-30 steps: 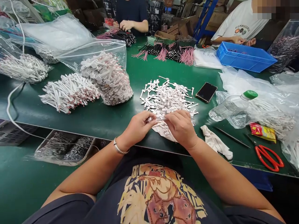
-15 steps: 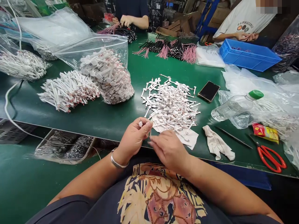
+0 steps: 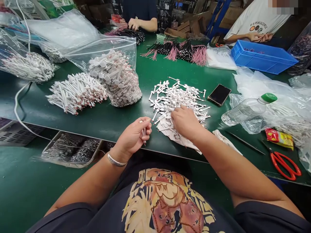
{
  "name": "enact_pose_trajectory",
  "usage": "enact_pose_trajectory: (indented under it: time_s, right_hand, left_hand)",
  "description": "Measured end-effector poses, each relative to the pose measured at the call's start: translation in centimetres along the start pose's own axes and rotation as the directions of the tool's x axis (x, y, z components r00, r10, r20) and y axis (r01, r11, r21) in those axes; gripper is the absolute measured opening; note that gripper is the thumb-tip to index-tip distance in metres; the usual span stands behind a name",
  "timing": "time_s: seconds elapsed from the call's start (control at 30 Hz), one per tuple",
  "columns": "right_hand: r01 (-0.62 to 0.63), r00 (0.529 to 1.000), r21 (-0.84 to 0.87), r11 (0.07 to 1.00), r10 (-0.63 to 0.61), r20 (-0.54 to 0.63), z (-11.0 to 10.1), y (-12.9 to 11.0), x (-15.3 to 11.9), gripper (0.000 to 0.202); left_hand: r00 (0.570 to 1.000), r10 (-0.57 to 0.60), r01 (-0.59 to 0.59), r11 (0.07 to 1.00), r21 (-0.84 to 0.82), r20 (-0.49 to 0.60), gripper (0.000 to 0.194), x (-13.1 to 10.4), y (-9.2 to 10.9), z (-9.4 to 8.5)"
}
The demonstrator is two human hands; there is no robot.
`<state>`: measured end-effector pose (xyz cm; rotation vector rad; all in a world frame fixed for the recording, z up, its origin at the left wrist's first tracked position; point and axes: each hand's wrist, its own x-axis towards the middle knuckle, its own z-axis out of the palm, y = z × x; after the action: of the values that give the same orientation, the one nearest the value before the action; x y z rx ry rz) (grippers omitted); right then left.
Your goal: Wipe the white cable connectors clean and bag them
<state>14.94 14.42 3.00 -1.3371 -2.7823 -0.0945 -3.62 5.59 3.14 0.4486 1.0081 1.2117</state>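
Observation:
My left hand (image 3: 133, 134) is closed around a short white cable piece (image 3: 144, 135) near the table's front edge. My right hand (image 3: 185, 120) reaches onto the near side of a loose pile of white cable pieces (image 3: 181, 94); its fingertips are hidden, so what they hold cannot be made out. A pale cloth (image 3: 167, 129) lies beneath the pile's front part. Left of the pile stand a clear bag filled with white cable pieces (image 3: 123, 81) and a neater stack of white cables (image 3: 77, 92).
A phone (image 3: 219, 94), a clear bottle (image 3: 245, 111), tweezers (image 3: 245, 142) and red-handled scissors (image 3: 285, 165) lie at the right. Behind are black and pink wire bundles (image 3: 177, 51) and a blue bin (image 3: 263, 58). Two other people sit across the table.
My right hand has moved away from my left hand, forward and right onto the pile. My left hand has shifted slightly left, with the white piece now hanging below its fingers.

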Motion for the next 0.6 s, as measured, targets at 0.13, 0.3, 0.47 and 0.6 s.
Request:
enact_pose_trajectory:
  time_s: [0.13, 0.3, 0.47, 0.6]
  right_hand:
    - [-0.026, 1.000, 0.031, 0.999, 0.027, -0.011, 0.4, 0.0, 0.1, 0.010]
    - [0.047, 0.981, 0.124, 0.991, -0.022, -0.194, -0.2, -0.2, -1.2, 0.014]
    - [0.228, 0.891, 0.153, 0.962, -0.143, -0.430, -1.5, -2.2, -3.4, 0.018]
    - [0.214, 0.839, 0.232, 0.949, -0.057, -0.541, -2.2, -2.7, -5.0, 0.013]
  left_hand:
    - [0.999, 0.046, -0.050, 0.987, 0.151, 0.028, 0.027, 0.1, -0.5, -0.2]
    - [0.969, 0.241, -0.239, 0.887, 0.395, 0.048, 0.034, 0.7, -1.2, 0.2]
    - [0.951, 0.294, -0.309, 0.867, 0.392, 0.098, 0.030, 0.3, -1.5, 1.4]
    - [0.925, 0.361, -0.377, 0.839, 0.391, 0.118, 0.019, -0.8, -1.6, 1.3]
